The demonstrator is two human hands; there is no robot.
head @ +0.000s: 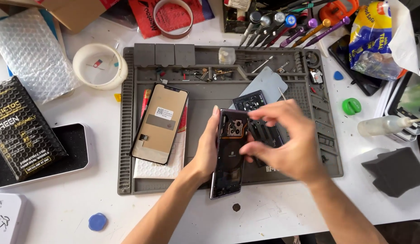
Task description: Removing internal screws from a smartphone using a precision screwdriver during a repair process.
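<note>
At frame centre, the left hand [205, 147] grips an opened phone frame [228, 153] by its edge, steadying it while the right hand [284, 144] pinches a dark inner part [264, 133] over it.

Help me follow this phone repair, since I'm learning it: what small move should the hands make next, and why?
Probably lower the dark inner part onto the opened phone body and line it up. The right hand holds that part by the fingertips just beside the body's camera end, while the left hand steadies the body's edge on the grey mat. It does not look seated yet.
</note>
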